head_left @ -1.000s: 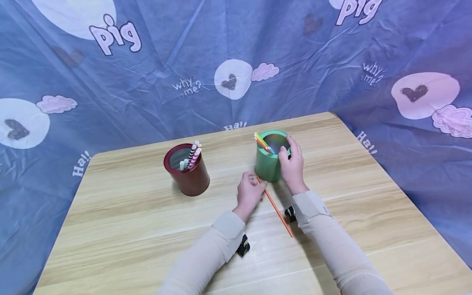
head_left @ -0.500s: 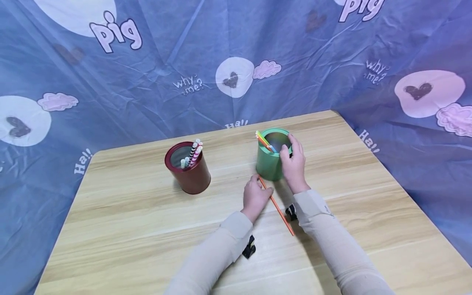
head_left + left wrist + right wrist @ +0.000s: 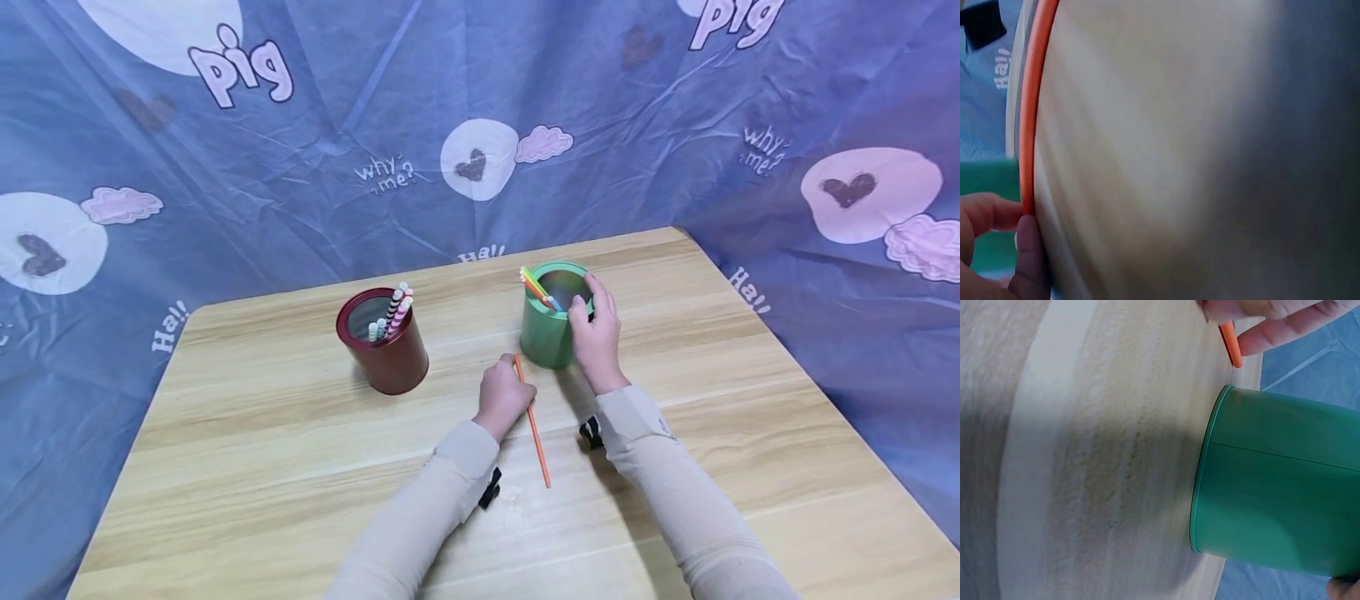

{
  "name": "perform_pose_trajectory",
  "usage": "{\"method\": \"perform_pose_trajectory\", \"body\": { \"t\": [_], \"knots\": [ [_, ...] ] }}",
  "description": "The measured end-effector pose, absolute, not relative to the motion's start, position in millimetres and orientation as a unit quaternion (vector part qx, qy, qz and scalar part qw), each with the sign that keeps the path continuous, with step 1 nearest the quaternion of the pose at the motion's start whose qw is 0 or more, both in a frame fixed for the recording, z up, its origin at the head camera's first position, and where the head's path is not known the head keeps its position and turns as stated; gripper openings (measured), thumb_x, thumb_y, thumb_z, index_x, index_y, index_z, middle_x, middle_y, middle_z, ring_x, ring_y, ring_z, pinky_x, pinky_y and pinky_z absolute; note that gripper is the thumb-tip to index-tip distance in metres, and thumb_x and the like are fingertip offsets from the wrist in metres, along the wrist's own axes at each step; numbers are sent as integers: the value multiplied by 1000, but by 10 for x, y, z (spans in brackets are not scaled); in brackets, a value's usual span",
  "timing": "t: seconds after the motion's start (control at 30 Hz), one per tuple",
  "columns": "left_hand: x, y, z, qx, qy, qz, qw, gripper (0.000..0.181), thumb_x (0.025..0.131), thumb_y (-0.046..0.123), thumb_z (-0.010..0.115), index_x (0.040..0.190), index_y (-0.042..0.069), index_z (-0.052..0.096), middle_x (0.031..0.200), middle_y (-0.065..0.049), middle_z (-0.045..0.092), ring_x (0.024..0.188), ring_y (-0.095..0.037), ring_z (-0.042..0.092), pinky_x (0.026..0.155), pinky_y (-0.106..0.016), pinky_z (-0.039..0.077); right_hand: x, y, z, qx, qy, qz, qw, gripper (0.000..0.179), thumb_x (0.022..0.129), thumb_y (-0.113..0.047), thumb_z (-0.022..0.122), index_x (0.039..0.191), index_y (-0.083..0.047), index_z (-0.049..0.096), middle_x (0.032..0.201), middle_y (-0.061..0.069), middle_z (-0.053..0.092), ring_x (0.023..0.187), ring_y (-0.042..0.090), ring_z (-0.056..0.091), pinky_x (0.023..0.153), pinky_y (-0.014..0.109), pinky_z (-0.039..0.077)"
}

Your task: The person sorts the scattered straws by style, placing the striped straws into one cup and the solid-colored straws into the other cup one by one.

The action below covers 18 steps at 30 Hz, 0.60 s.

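In the head view my left hand (image 3: 504, 394) pinches an orange straw (image 3: 537, 450) near its far end. The left wrist view shows thumb and fingertip meeting on the straw (image 3: 1032, 112). My right hand (image 3: 597, 337) grips the near right rim of a green can (image 3: 545, 340), thumb at the inside edge and fingers along the side. Yellow, orange and blue straws (image 3: 534, 287) lean at the left of the can's mouth. In the right wrist view the green can (image 3: 1279, 481) stands just beside the straw's end (image 3: 1231, 345).
A dark red can (image 3: 390, 364) stands to the left on the wooden table (image 3: 262, 433), with several striped paper straws (image 3: 397, 312) in it. A blue printed cloth (image 3: 315, 167) hangs behind the table and along its right side.
The left hand first shifts right along the orange straw, then back left with it. The straw's near end has swung left. The right hand stays on the green can.
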<state>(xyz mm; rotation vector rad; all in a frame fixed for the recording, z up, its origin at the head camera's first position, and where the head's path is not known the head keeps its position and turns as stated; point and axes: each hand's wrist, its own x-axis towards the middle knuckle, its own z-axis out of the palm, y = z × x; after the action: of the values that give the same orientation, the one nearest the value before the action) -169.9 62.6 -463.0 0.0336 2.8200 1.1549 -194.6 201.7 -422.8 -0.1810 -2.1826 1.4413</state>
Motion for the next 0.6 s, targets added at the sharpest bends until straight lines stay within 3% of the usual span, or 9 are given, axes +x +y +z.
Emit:
{"method": "perform_pose_trajectory", "body": {
  "t": [0.37, 0.6],
  "knots": [
    [-1725, 588, -4546, 60, 939, 332, 59, 31, 62, 6, 66, 88, 6, 49, 67, -6, 53, 64, -26, 53, 53, -32, 44, -1941, 2002, -4231, -71, -802, 534, 256, 49, 91, -24, 43, 138, -10, 43, 142, 11, 39, 130, 25, 36, 106, 45, 32],
    [-1766, 598, -4526, 41, 933, 345, 97, 38, 64, 9, 67, 99, 5, 52, 72, -6, 55, 67, -25, 52, 55, -28, 43, -1937, 2011, -4207, -70, -805, 530, 257, 49, 91, -24, 43, 138, -10, 43, 143, 11, 39, 130, 25, 35, 106, 46, 32]
  ]
}}
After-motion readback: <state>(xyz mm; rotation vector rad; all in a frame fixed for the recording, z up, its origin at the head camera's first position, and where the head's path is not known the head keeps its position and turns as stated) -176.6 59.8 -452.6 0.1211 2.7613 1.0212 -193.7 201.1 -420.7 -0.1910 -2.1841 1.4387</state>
